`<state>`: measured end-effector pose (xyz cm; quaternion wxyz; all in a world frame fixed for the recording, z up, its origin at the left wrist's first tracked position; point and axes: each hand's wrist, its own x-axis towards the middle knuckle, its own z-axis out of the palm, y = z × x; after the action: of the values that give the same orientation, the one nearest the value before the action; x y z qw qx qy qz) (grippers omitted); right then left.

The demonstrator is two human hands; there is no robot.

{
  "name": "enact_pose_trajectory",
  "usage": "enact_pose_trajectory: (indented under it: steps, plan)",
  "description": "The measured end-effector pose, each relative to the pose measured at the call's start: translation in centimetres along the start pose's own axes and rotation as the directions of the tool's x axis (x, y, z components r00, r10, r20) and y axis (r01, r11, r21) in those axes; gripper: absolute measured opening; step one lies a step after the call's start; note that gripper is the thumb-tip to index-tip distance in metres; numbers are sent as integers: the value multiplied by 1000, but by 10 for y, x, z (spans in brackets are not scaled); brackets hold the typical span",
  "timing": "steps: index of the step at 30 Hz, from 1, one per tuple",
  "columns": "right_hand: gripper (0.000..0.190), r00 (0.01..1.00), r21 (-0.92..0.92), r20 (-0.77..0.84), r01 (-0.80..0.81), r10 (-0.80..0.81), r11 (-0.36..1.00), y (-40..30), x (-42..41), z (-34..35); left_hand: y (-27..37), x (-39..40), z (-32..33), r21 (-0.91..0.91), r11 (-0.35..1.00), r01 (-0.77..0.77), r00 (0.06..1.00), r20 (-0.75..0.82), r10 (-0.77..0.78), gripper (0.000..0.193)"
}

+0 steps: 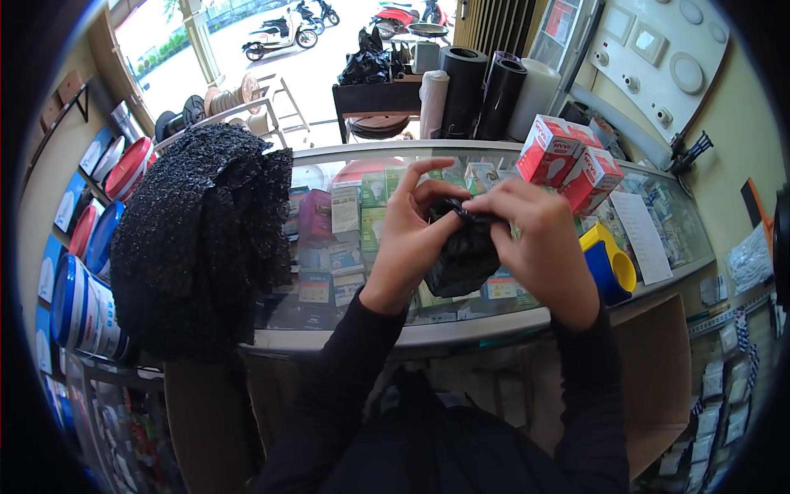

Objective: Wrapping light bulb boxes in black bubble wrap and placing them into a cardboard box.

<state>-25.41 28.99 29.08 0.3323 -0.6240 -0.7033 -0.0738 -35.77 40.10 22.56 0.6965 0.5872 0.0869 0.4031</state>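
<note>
A small package wrapped in black plastic (463, 265) is between my hands, above the glass display counter (382, 333). My left hand (413, 238) pinches the gathered plastic at its top with thumb and finger, one finger raised. My right hand (534, 231) grips the same gathered plastic from the other side. What is inside the wrap is hidden. Just right of my right hand lies a blue and yellow tape dispenser (608, 262). Behind it stand red and white light bulb boxes (571, 160). Left of my hands is a large bundle of black bubble wrap (197, 247).
A sheet of paper with writing (642, 238) lies on the counter's right part. Boxed goods (345, 256) show under the glass. Rolls of plastic sheeting (463, 86) stand beyond the counter. An open cardboard box (654, 376) is below its near edge. Paint buckets (92, 309) line the left shelves.
</note>
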Motion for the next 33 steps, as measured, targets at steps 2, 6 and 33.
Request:
enact_pose_trajectory:
  steps: [2, 6, 33]
  plan:
    - [24, 1000, -9, -20, -14, 14, 1000, -9, -10, 7, -7, 1, -2, 39, 999, -31, 999, -24, 32, 49]
    - [27, 1000, 12, -19, 6, -5, 1000, -9, -15, 8, -3, 0, -9, -35, 999, 12, 995, 101, -8, 44]
    - [30, 688, -300, -46, -701, 724, 647, 112, -168, -83, -16, -33, 13, 772, 425, -473, 835, 239, 495, 43]
